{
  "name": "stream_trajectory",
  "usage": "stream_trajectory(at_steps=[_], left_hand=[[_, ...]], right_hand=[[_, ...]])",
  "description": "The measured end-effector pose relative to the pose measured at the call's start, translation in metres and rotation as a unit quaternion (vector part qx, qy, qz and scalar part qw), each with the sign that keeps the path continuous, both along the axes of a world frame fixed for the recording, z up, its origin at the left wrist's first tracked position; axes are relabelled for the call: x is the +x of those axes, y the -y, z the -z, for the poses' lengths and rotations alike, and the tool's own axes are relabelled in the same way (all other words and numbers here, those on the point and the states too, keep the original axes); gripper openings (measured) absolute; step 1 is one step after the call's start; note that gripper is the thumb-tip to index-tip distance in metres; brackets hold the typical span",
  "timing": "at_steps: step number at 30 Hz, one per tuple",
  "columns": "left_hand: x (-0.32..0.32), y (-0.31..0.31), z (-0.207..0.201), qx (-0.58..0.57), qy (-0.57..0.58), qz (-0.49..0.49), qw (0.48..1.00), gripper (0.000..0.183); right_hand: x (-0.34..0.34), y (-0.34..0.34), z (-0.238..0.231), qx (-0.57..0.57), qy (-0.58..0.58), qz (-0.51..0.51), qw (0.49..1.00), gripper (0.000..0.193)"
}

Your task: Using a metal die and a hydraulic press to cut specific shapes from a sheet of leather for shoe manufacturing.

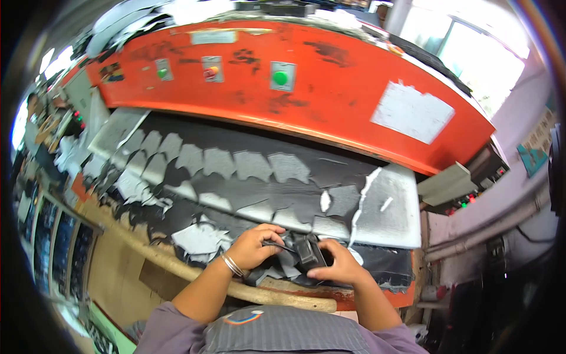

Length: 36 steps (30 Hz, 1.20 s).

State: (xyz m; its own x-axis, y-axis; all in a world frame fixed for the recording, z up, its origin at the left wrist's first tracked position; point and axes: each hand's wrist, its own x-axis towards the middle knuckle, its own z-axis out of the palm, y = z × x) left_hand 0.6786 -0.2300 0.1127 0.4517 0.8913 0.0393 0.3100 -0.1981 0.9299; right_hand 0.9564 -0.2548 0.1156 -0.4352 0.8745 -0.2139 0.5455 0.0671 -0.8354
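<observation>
In the head view, the dark block (306,251) is at the near edge of the work surface, between the two hands and just right of the middle. The right hand (342,264) has thumb and fingers clamped on the block's right side. The left hand (253,245) curls around a thin dark strip (278,244) leading to the block; whether its fingertips are pressed together I cannot tell. Beyond, on a black sheet (253,190), pale shaped patches (218,163) run in a far row and a nearer one; whether they are openings or loose pieces is unclear. Judging by these rows, much of the sheet seems used, while the plain dark band between them looks left over. Light scraps (200,239) lie near left, a pale board (389,206) shows at right, and a red machine beam (330,88) spans the far side.
</observation>
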Motion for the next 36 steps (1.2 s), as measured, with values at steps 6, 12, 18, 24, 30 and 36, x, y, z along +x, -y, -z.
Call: stream_trajectory(at_steps=[6, 12, 18, 24, 30, 36], left_hand=[[-0.104, 0.024, 0.042, 0.007, -0.177, -0.175, 0.968, 0.028], [-0.150, 0.039, 0.048, -0.087, -0.479, -0.266, 0.832, 0.048], [-0.121, 0.047, 0.030, -0.046, -0.289, -0.288, 0.912, 0.042], [-0.181, 0.029, 0.024, -0.082, -0.210, -0.427, 0.876, 0.075], [-0.236, -0.005, 0.103, -0.110, -0.343, -0.330, 0.873, 0.054], [-0.242, 0.034, 0.065, 0.051, -0.037, -0.330, 0.942, 0.035]], right_hand=[[0.030, 0.024, -0.026, 0.061, 0.109, -0.003, 0.992, 0.064], [0.039, -0.109, -0.013, 0.229, 0.215, 0.106, 0.944, 0.068], [0.054, -0.186, -0.003, 0.122, 0.401, 0.198, 0.886, 0.094], [0.070, -0.206, 0.006, 0.109, 0.308, 0.212, 0.921, 0.095], [0.041, -0.205, -0.010, 0.102, 0.391, 0.216, 0.889, 0.105], [0.030, -0.208, -0.014, -0.013, 0.341, 0.328, 0.881, 0.108]])
